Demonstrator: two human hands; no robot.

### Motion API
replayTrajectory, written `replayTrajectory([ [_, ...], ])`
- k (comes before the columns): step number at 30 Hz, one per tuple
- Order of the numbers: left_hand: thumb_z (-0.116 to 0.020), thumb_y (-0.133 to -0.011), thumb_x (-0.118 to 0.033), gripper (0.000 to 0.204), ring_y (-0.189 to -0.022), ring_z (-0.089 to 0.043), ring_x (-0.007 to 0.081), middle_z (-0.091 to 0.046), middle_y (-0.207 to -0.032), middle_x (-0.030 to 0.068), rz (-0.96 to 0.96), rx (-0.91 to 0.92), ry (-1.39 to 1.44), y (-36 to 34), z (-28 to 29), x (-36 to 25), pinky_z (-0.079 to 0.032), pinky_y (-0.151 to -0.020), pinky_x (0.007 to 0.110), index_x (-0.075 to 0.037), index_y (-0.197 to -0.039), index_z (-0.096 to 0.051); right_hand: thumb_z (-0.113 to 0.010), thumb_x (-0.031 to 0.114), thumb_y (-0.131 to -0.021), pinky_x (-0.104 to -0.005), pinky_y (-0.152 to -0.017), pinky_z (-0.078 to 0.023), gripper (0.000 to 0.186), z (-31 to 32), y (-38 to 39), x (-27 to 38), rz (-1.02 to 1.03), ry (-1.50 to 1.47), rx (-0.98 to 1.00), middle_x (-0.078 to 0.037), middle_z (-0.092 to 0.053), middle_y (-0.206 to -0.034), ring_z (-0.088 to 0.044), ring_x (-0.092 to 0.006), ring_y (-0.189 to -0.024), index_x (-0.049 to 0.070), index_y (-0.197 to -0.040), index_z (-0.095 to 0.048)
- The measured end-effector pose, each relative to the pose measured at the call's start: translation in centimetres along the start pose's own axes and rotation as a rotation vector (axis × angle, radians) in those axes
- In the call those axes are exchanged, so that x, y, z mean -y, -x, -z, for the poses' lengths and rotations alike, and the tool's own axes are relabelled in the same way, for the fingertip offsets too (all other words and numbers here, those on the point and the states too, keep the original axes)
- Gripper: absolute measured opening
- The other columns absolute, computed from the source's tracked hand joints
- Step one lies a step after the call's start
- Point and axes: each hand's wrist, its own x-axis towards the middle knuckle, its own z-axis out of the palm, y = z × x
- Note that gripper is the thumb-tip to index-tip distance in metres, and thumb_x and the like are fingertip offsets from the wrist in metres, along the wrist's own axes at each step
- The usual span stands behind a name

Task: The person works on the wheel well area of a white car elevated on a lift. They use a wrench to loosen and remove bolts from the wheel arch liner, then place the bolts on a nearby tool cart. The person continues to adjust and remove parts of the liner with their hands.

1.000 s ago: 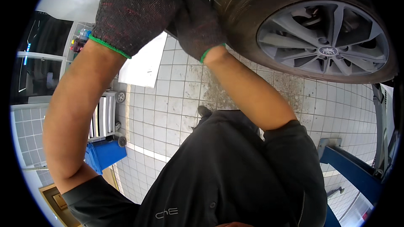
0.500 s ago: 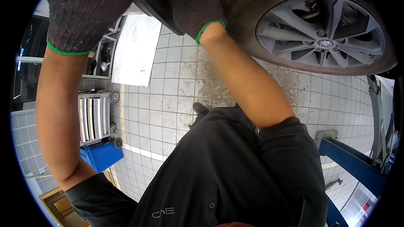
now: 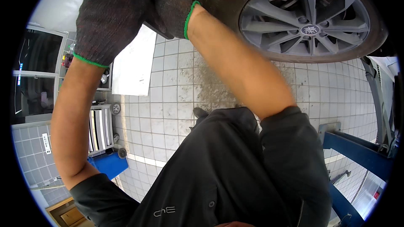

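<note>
Both my hands are raised to the top of the view, in dark knitted gloves with green cuffs. My left hand [image 3: 111, 21] has its back toward me, with its fingers running up into shadow. Close beside it, my right hand [image 3: 172, 12] reaches leftward, and its fingertips are hidden behind the left glove. A strip of a dark, curved part [image 3: 162, 32] shows beneath the right glove; whether either hand grips it I cannot make out. To the right of the hands is a car wheel with a black tyre [image 3: 223, 21] and a grey spoked rim [image 3: 311, 30].
A white panel [image 3: 134, 69] stands at left above the tiled floor [image 3: 168, 117]. Below it are a wheeled rack with upright boards [image 3: 101, 128] and a blue bin [image 3: 110, 162]. A blue lift arm [image 3: 357, 149] crosses the right side. Dirt marks the floor under the tyre.
My left hand has shifted right and my right hand left, so the gloves now overlap. The wheel sits higher and further left in the view.
</note>
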Motion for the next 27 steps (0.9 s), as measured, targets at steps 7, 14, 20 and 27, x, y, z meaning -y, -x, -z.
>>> replayTrajectory([
  [7,-0.062,-0.076,-0.022,0.019,-0.108,-0.066,0.0346,-0.067,-0.079,0.0139,-0.117,0.157,-0.072,0.6,-0.1,0.2,-0.025,-0.128,0.063,-0.007,-0.071,-0.072,-0.061,0.023,-0.101,-0.0392,-0.085,-0.059,0.025,-1.4,0.1,-1.0,-0.469,-0.837,0.054,-0.015,-0.074,-0.114,-0.073,-0.0291,-0.1,0.01,-0.121,-0.067],
  [14,-0.059,-0.081,-0.019,0.019,-0.089,-0.066,0.0276,-0.069,-0.077,0.0103,-0.054,0.307,-0.155,-0.2,-1.5,-0.6,-0.031,-0.125,0.056,-0.01,-0.073,-0.074,-0.062,0.023,-0.099,-0.0434,-0.097,-0.052,0.043,-2.7,2.4,-0.3,-0.439,-0.629,-0.231,-0.022,-0.063,-0.128,-0.063,-0.0355,-0.114,0.006,-0.137,-0.054],
  [20,-0.06,-0.083,-0.02,0.019,-0.084,-0.067,0.0265,-0.07,-0.076,0.0079,-0.13,0.221,-0.185,-0.1,-3.8,0.2,-0.039,-0.116,0.051,-0.014,-0.074,-0.076,-0.065,0.025,-0.094,-0.0497,-0.108,-0.045,0.059,-3.2,2.7,0.6,-0.355,-0.51,-0.44,-0.028,-0.053,-0.142,-0.053,-0.0436,-0.13,0.001,-0.145,-0.047],
  [27,-0.063,-0.088,-0.021,0.017,-0.119,-0.065,0.0274,-0.074,-0.109,0.0116,-0.238,0.256,-0.276,-1.4,0.0,1.0,-0.03,-0.126,0.053,-0.011,-0.082,-0.074,-0.066,0.023,-0.091,-0.0525,-0.094,-0.05,0.034,-5.6,-0.1,-2.3,-0.043,-0.08,-0.428,-0.025,-0.068,-0.109,-0.064,-0.0414,-0.104,0.0,-0.116,-0.063],
])
